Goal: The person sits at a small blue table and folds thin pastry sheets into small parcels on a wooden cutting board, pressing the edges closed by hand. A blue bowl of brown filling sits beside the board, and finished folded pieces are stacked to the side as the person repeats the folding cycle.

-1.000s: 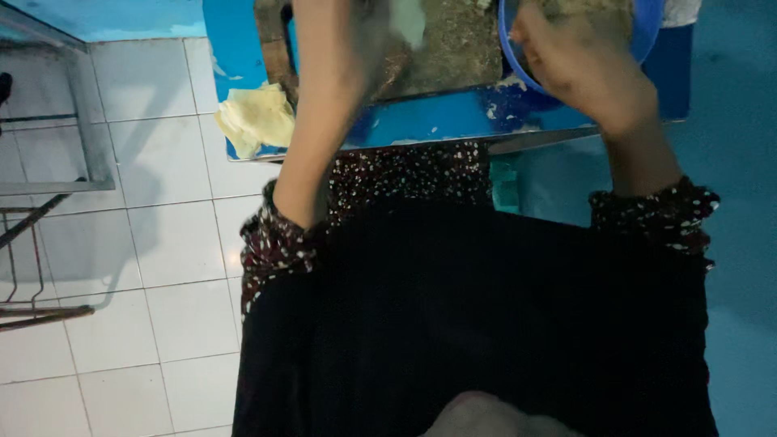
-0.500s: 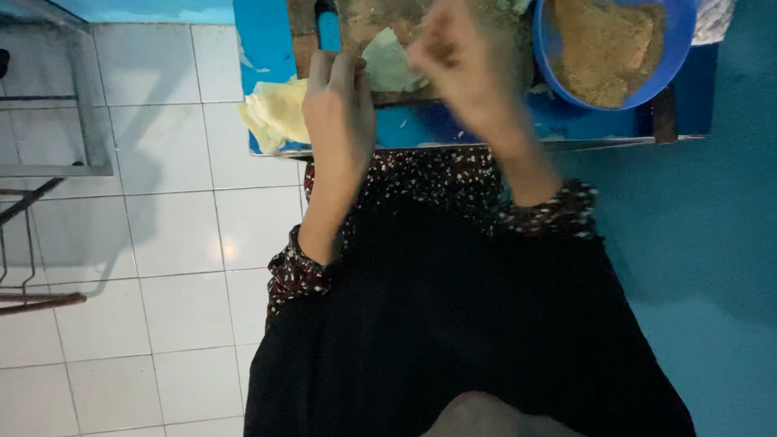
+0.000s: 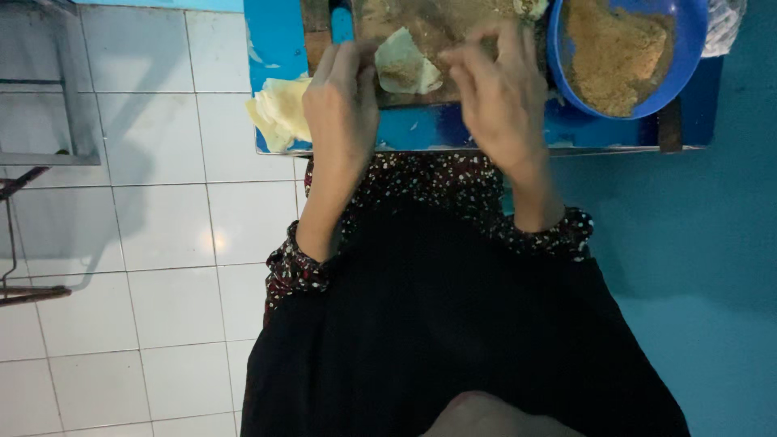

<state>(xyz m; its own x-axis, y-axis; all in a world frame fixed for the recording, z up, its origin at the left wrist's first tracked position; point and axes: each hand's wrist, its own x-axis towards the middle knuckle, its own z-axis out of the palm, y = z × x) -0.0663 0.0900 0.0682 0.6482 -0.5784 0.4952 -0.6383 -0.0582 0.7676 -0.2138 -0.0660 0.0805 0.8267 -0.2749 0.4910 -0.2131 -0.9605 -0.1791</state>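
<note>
Wrapper (image 3: 405,63), pale and half folded, lies at upper centre between left hand (image 3: 344,97) and right hand (image 3: 502,101); both hands pinch its edges, equally near.

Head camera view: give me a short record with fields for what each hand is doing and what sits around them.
left hand: left hand rests on the wooden board, fingers at the folded wrapper
right hand: right hand touches the wrapper's right side
grip: whether either hand pinches the wrapper cannot be told
right of the board: blue bowl of brown crumbs
left of the board: stack of pale wrappers
surface: blue table over white tiled floor
</note>
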